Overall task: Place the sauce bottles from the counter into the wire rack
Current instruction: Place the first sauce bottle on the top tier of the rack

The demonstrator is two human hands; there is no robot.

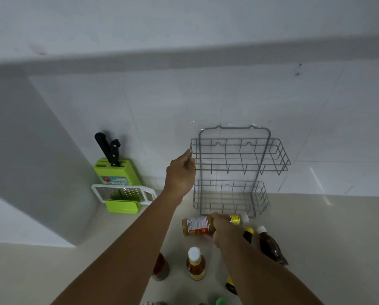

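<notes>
A grey two-tier wire rack (262,154) stands against the white tiled wall, both tiers holding nothing. My left hand (179,172) grips the left edge of its upper tier. My right hand (222,232) is closed around an orange-yellow sauce bottle (196,225), held sideways just below and in front of the lower tier. More bottles stand on the counter: a white-capped orange one (195,264), a dark brown one (271,247), a reddish one (161,268) partly behind my left arm, and a dark yellow-capped one (248,234) behind my right wrist.
A green knife block (116,172) with two black-handled knives stands by the wall at the left. A white grater (122,193) on a green holder lies in front of it. A green cap (221,301) shows at the bottom edge. The beige counter (327,238) stretches right.
</notes>
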